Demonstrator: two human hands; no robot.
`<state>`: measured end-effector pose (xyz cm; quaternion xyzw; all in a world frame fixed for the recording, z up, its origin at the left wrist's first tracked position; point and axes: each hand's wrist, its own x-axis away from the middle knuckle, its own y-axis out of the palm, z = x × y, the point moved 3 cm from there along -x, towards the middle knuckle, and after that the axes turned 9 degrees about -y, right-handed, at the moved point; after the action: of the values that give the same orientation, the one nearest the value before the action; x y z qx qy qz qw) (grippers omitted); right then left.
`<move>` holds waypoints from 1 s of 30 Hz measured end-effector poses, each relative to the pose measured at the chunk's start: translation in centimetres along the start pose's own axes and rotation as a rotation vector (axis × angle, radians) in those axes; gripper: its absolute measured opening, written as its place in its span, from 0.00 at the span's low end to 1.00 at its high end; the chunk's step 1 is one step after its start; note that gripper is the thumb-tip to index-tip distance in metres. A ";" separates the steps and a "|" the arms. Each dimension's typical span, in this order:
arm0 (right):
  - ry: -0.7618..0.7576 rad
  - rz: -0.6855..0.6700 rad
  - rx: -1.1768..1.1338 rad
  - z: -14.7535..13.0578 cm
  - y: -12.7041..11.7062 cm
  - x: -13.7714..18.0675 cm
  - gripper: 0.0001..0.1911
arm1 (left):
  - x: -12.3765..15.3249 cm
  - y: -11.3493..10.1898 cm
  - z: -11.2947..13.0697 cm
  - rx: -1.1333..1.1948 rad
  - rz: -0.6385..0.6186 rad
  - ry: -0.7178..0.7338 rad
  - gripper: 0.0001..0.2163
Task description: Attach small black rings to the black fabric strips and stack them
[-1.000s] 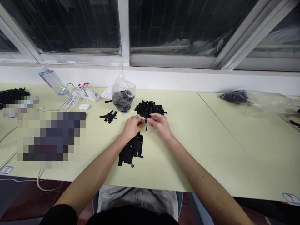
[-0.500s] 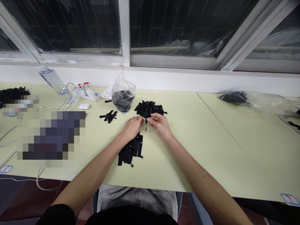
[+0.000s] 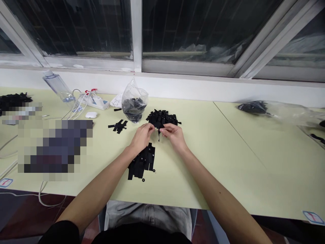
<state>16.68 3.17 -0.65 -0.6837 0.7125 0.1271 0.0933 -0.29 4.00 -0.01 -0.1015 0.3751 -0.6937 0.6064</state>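
Black fabric strip [image 3: 158,133], narrow and short, is being pinched between the fingertips of the left hand [image 3: 143,136] and the right hand [image 3: 174,134], both closed on it just above the pale green table [image 3: 215,152]. A loose heap of black strips [image 3: 162,118] is lying just behind the hands, and a stacked batch of black strips [image 3: 142,162] just under the left wrist. Dark pieces are being held in a clear knotted plastic bag [image 3: 134,103] standing near the heap.
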 end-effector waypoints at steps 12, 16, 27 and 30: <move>-0.131 -0.015 0.190 -1.1 0.1 0.2 0.10 | 0.2 -0.5 1.4 0.305 0.031 0.002 0.06; -0.163 -0.017 0.262 -1.3 0.0 0.2 0.08 | 0.2 -0.2 1.2 0.315 0.016 0.012 0.07; -0.220 -0.056 0.357 -1.8 0.0 0.3 0.05 | 0.2 0.0 0.9 0.378 0.013 -0.034 0.07; -0.219 -0.082 0.344 -1.8 0.0 0.3 0.04 | 0.2 0.0 0.7 0.400 0.012 -0.057 0.07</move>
<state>16.69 2.30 0.98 -0.6682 0.6810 0.0732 0.2904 0.15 3.55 0.42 0.0036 0.2133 -0.7474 0.6292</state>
